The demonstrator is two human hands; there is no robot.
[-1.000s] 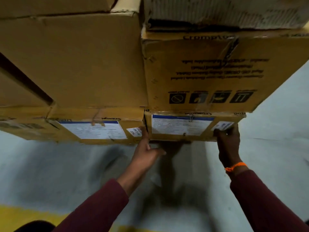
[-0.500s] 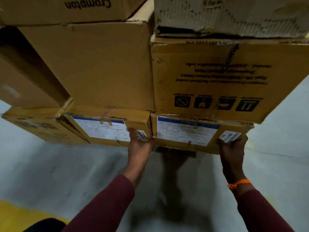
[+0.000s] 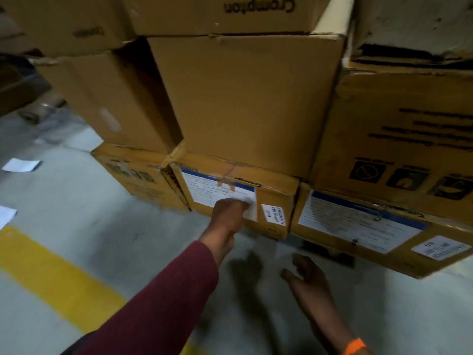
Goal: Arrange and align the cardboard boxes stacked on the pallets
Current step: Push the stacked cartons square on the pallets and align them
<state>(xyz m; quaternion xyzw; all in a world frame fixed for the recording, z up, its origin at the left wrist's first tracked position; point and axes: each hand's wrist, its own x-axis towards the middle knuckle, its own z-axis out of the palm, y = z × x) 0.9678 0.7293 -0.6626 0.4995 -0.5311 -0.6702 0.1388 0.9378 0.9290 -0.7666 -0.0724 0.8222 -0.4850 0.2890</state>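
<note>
Pressing the left grip (image 3: 229, 213), open-handed, against the bottom-row box (image 3: 273, 216).
Hovering the right grip (image 3: 307, 275) open, empty; judging the neighbouring box (image 3: 358, 224) misaligned, aligning barely starting.

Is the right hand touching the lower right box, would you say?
Apart. The head view shows the right hand open below the lower right box, floor between them.

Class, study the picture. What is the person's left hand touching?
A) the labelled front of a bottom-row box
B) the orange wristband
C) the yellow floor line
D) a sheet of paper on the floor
A: the left hand reaches forward and its fingers meet the white label on the front of the bottom box, while the right hand hangs free above the floor.
</note>
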